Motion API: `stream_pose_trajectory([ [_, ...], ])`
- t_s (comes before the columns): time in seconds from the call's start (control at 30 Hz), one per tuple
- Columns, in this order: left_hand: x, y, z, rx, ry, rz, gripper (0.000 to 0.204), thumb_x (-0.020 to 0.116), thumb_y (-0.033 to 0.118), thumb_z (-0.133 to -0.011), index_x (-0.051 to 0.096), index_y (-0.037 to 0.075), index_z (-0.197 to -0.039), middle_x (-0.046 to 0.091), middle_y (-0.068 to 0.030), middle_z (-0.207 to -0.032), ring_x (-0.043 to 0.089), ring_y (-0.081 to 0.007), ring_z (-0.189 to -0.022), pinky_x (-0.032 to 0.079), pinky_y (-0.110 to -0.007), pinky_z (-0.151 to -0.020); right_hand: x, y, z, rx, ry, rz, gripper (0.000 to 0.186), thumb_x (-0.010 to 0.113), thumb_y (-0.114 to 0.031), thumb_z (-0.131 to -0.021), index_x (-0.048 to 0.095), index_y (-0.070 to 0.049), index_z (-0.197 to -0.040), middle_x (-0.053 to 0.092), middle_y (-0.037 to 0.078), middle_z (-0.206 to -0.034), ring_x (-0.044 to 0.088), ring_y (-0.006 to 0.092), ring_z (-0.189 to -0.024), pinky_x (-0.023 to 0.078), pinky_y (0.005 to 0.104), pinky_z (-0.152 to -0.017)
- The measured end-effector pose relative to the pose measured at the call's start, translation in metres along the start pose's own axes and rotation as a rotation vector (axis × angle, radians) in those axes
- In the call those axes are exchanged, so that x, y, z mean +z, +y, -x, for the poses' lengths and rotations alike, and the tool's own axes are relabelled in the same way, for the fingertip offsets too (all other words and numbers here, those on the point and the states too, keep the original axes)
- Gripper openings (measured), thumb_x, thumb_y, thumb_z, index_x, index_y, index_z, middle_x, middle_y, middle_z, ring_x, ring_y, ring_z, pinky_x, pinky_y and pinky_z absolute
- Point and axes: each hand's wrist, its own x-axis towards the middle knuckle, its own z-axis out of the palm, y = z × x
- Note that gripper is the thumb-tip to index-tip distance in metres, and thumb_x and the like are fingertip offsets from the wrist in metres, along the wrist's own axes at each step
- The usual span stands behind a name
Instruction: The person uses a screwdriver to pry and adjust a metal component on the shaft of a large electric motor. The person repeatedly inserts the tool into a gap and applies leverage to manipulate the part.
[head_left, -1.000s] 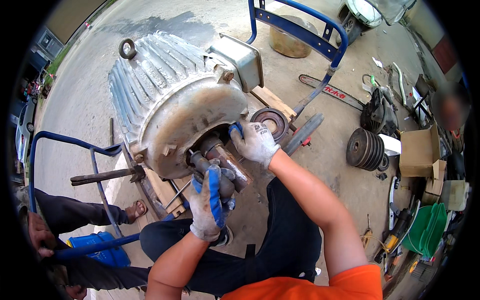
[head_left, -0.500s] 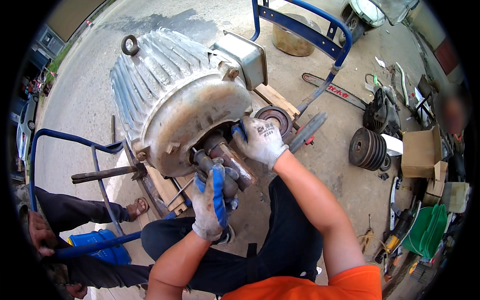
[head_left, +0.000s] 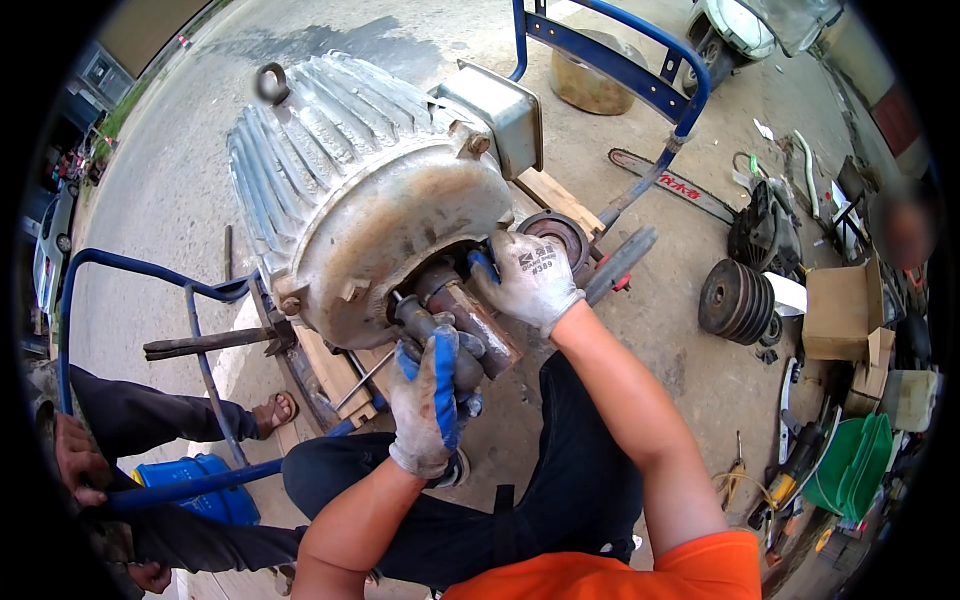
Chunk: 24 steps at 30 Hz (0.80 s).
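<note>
A large silver-grey finned electric motor (head_left: pixel 400 215) lies on its side before me, its round end cover toward me. From the dark opening in the cover sticks a rusty shaft (head_left: pixel 478 322). My left hand (head_left: pixel 430 395), in a grey-and-blue work glove, is wrapped round a grey cylindrical tool (head_left: pixel 418 318) beside the shaft. The tool's thin bright tip points into the opening; its exact kind is unclear. My right hand (head_left: pixel 528 278), gloved alike, reaches to the opening's right edge with bent fingers. Its fingertips are partly hidden there.
Wooden boards (head_left: pixel 335 375) lie under the motor on a blue-framed cart (head_left: pixel 610 65). A round metal ring part (head_left: pixel 553 235) sits by my right hand. Rightward are a chainsaw (head_left: pixel 760 225), a grooved pulley (head_left: pixel 735 300) and a cardboard box (head_left: pixel 843 310). Another person's hand (head_left: pixel 78 460) rests at left.
The whole view has shifted slightly, with the motor a little further right in it. Both hands keep nearly the same places at the opening, the left still round the grey tool.
</note>
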Motion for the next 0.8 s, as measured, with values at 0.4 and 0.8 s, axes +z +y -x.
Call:
stream_pose_trajectory([
  [0.4, 0.000, -0.008, -0.001, 0.214, 0.026, -0.122, 0.028, 0.055, 0.029, -0.096, 0.055, 0.009, -0.115, 0.064, -0.0018, -0.089, 0.056, -0.0057, -0.063, 0.043, -0.019, -0.042, -0.004, -0.005, 0.000, 0.139, -0.062, -0.078, 0.032, 0.063, -0.031, -0.083, 0.058, 0.000, -0.090, 0.063, 0.024, -0.083, 0.063, 0.0390, -0.081, 0.050, 0.0469, -0.071],
  [0.8, -0.001, 0.016, 0.006, -0.092, -0.063, 0.164, 0.027, 0.055, 0.030, -0.097, 0.055, 0.007, -0.111, 0.065, -0.0026, -0.091, 0.059, -0.0066, -0.066, 0.045, -0.019, -0.044, 0.004, 0.003, 0.005, 0.012, 0.083, -0.179, 0.023, 0.063, -0.023, -0.081, 0.055, -0.001, -0.082, 0.060, 0.021, -0.076, 0.061, 0.0394, -0.075, 0.048, 0.0474, -0.066],
])
